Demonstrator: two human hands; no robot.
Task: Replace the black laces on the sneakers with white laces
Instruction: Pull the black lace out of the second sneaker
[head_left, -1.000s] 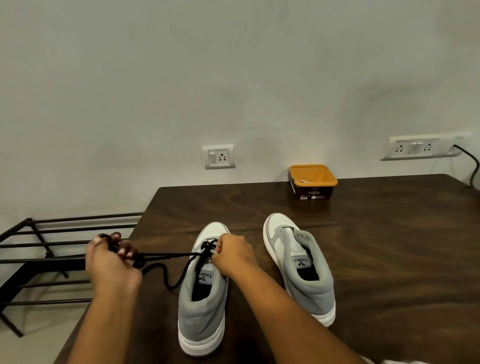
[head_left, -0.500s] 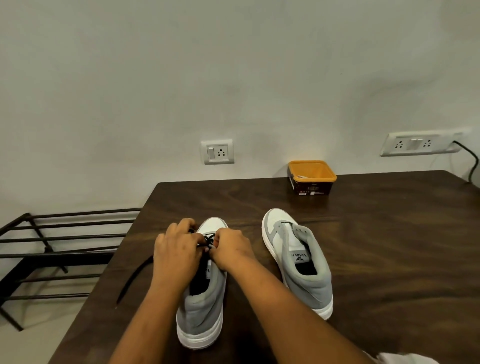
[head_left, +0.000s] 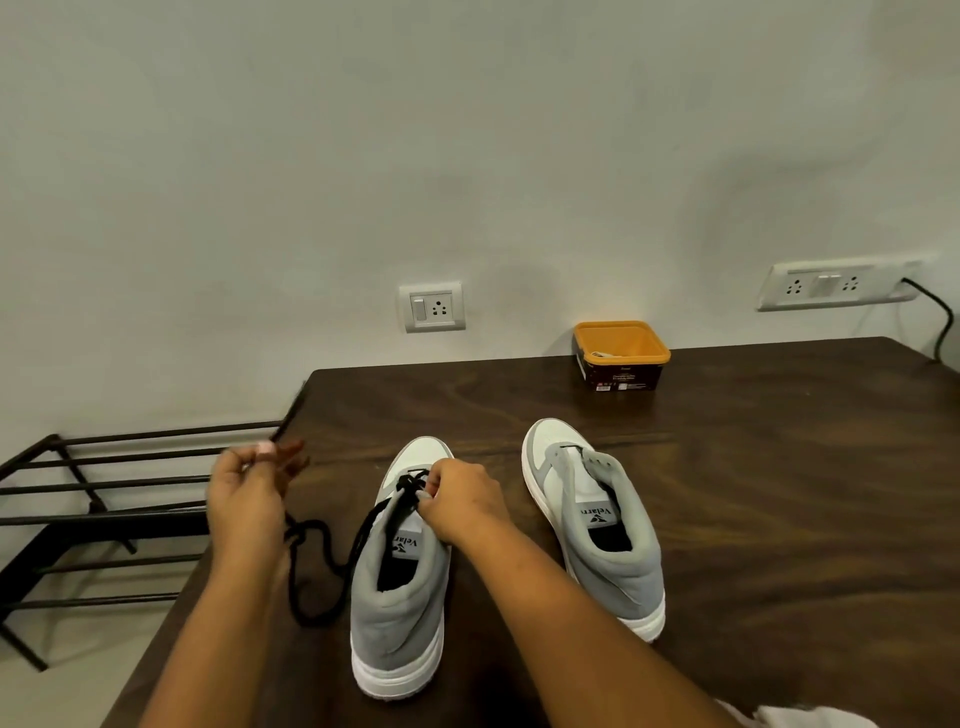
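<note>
Nearest the camera there's a bit of white cloth (head_left: 810, 717) at the bottom edge. Then two grey-and-white sneakers stand side by side on the worktop (head_left: 779, 493), toes pointing at the wall and not touching. Two hands are in shot. The right hand (head_left: 457, 504) is pinching the black lace (head_left: 317, 571) right at the front eyelets of the left sneaker (head_left: 400, 597). The left hand (head_left: 249, 499) is lifted over the worktop's left edge with its fingers curled on the same lace, though it's pretty blurred. There's one lace, and it's slack, looping on the wood beside the shoe's left side. Half a second ago both hands were bunched together on that shoe's front, so the left one has swung out left and more lace has come loose. The right sneaker (head_left: 597, 525) hasn't budged. There's loads of bare wood to the right and behind the shoes, but the left side is tight, because the edge sits close to the shoe with a black rack (head_left: 104, 493) below it. Further back, one orange tub (head_left: 621, 353) sits near the far edge with something pale inside that's too small to make out. Two sockets are on the wall, a small one (head_left: 432, 307) and a wide one (head_left: 836, 285) with a cable (head_left: 935, 322) plugged in.
</note>
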